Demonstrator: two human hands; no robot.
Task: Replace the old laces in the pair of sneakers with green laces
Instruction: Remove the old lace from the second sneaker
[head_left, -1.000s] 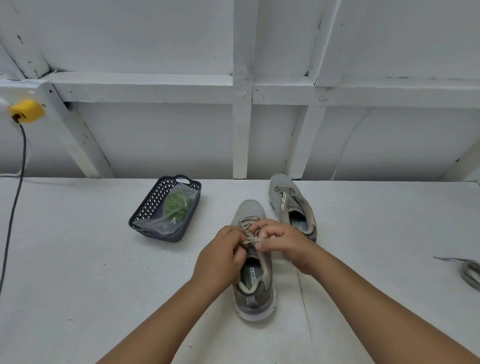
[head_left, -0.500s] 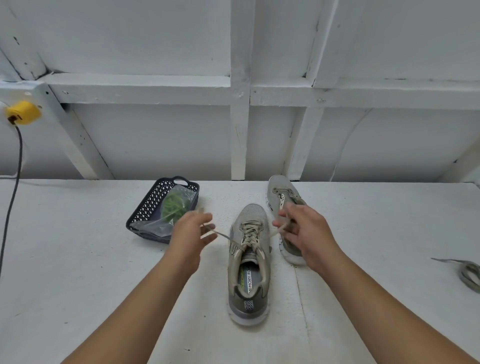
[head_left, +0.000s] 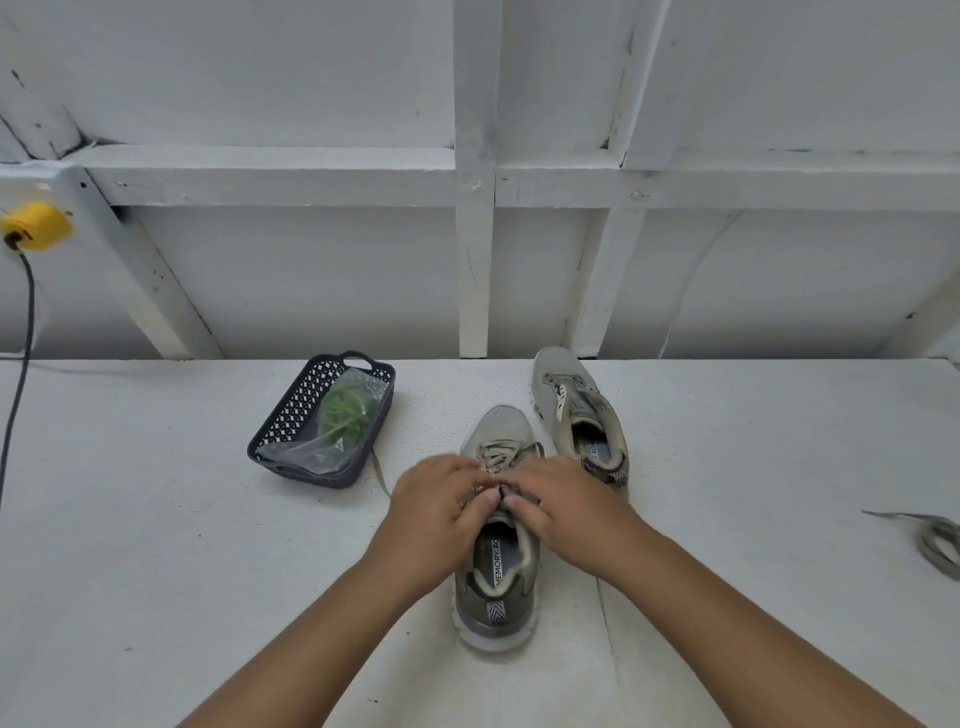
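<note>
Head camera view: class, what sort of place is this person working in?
Probably a workshop or shed bench, not a living room: a bare white-painted table, a white wall of braced timber framing, and a yellow plug with a trailing black cable.

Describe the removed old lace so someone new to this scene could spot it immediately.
Start from the white table and follow it to its far right edge, well away from both sneakers. The old lace lies there, a loose grey-beige coil, partly cut off by the frame. Unlike the green laces bagged in the dark basket, it lies bare.
</note>
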